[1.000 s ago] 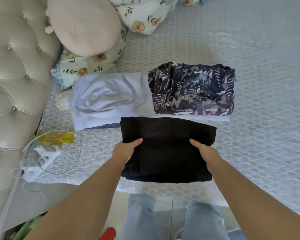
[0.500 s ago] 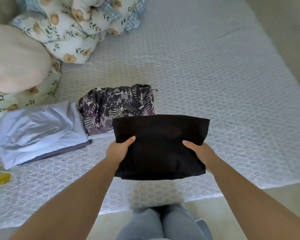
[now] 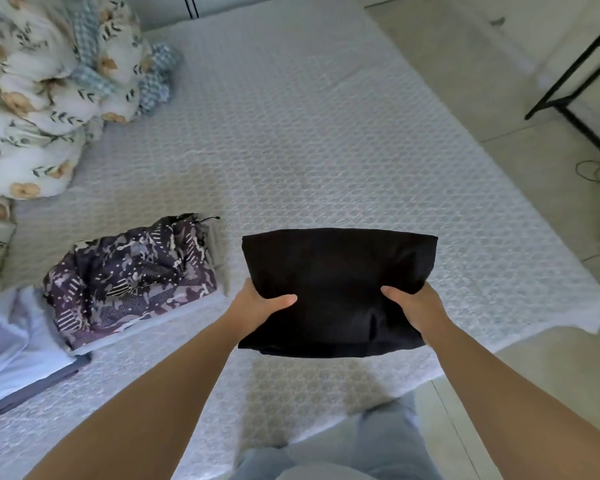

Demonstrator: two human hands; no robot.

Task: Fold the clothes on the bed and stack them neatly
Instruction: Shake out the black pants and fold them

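Gripping black folded garment (image 3: pixel 336 289), between hands (image 3: pixel 336 306)

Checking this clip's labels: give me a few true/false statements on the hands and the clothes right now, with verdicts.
1. Both hands hold the black garment. True: the left hand and right hand grip its sides, thumbs on top.
2. The black garment lies spread out unfolded. False: it is a folded bundle.
3. The patterned garment is under the black one. False: it lies apart, to the left on the bed.
4. A light blue garment lies left of the patterned one. True.
5. The floral bedding covers the patterned garment. False: it is bunched at the far left, apart.
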